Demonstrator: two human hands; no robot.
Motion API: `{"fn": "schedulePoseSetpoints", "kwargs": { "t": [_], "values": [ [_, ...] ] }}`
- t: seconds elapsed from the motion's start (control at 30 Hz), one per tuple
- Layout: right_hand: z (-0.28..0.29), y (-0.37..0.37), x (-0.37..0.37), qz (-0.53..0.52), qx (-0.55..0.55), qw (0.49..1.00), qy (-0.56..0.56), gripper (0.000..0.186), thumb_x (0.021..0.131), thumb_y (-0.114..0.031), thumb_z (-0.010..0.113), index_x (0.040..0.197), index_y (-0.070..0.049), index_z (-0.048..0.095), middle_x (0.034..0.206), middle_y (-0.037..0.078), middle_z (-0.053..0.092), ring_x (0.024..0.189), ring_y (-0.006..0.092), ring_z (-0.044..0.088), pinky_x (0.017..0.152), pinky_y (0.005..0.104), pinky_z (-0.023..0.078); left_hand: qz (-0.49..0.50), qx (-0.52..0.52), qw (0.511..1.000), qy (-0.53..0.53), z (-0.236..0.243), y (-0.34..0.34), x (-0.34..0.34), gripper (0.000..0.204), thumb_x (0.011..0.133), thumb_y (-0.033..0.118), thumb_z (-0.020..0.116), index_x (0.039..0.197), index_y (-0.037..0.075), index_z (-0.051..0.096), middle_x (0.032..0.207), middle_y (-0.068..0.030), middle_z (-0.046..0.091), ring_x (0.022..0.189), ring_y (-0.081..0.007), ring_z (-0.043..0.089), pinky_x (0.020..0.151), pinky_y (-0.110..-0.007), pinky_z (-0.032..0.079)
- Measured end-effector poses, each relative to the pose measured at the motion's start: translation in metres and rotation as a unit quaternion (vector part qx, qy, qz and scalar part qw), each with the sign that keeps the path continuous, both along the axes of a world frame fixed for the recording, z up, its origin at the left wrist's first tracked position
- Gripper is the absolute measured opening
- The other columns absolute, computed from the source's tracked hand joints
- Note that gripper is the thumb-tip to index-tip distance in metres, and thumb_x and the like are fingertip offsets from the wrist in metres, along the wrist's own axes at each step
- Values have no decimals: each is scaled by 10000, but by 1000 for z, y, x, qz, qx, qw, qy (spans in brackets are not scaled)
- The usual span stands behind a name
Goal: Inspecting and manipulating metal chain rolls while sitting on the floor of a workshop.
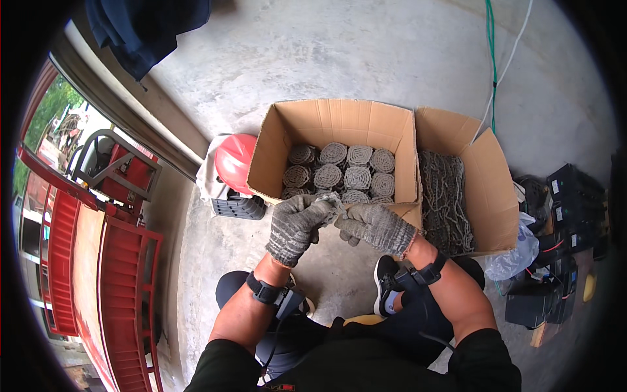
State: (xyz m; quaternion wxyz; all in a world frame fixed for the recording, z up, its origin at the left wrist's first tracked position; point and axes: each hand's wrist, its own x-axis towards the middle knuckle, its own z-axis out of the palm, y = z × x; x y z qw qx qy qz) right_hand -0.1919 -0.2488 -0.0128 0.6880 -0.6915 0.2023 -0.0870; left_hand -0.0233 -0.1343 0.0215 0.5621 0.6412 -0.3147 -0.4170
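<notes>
Both my hands wear grey knit gloves and meet in front of the near wall of an open cardboard box [264, 176]. Between them is a small, crumpled grey piece [332, 201], whose kind I cannot make out. My left hand [292, 225] pinches it from the left with bent fingers. From the other side, the closed fingers of my right hand [379, 227] grip it too. Inside the box, several grey coiled rolls [334, 153] stand in rows with their spiral ends up. My hands partly hide the nearest row.
A second cardboard box [490, 189] on the right holds a stack of rough grey strands [444, 202]. Left of the boxes, a red helmet [234, 163] rests above a dark crate [238, 206]. Black cases [568, 196] and a plastic bag [516, 251] lie far right. A red vehicle [127, 294] stands left.
</notes>
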Motion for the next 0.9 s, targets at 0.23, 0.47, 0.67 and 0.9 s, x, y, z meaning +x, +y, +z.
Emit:
{"fn": "schedulePoseSetpoints", "kwargs": {
  "t": [0.23,0.47,0.67,0.9],
  "values": [
    [-7,10,9,-64,62,995,-42,260,988,-226,596,1118,-5,642,806,31,667,654,102,621,630,260,517,24,-21,998,58,-9,-5,-10,270,933,249,660,949,-21,660,702,-53,657,467,-86,541,431,-214,422],
    [-7,12,13,-88,46,986,-136,262,1002,-186,572,1199,-23,628,993,7,658,851,46,562,771,229,503,-38,-103,985,136,-21,-7,-16,218,970,164,567,1040,-37,616,791,-83,680,611,-123,615,579,-236,506],
    [-15,4,10,-80,37,987,-135,285,1003,-170,563,1245,-30,618,997,-1,662,864,53,557,784,238,500,-53,-130,979,146,-34,-7,-22,229,967,138,567,1103,-44,601,874,-91,685,695,-136,641,669,-261,541],
    [-28,-11,13,-103,-244,959,-106,248,936,-185,632,1094,7,643,866,176,679,741,261,639,709,349,523,-76,-133,975,158,-27,-6,-27,322,932,208,653,1141,-32,604,911,-98,697,746,-164,679,697,-291,571]
  ]
}}
